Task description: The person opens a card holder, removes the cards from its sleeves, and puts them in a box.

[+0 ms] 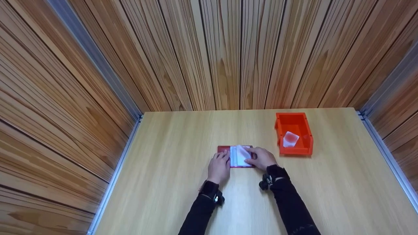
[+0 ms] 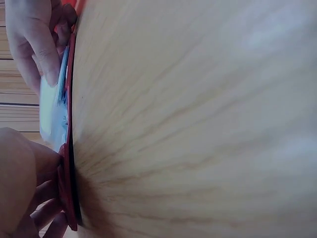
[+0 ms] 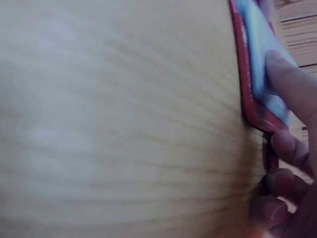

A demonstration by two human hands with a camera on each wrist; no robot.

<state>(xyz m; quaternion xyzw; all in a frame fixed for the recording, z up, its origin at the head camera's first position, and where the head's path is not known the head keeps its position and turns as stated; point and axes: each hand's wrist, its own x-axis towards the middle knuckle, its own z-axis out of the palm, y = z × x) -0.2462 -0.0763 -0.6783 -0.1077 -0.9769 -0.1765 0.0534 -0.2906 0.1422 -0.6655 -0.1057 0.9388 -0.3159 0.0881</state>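
Observation:
A red card holder [image 1: 224, 149] lies opened out on the table, with a stack of clear, whitish plastic sleeves [image 1: 233, 156] on its right side. My left hand [image 1: 219, 167] rests on the left cover, its fingertips pressing down near the sleeves. From the right, my right hand [image 1: 264, 159] pinches the sleeves, with a pale slanted piece raised between thumb and fingers; whether it is a card or a sleeve page I cannot tell. In the right wrist view the thumb [image 3: 290, 79] lies over the sleeves, and the other fingers curl beside the red cover's edge.
An orange open-front bin [image 1: 295, 150] stands at the back right of the wooden table [image 1: 169, 182]. Inside it lies a white card [image 1: 290, 139] with a reddish round patch. Wood-plank walls [image 1: 225, 58] with grey metal edging enclose the table.

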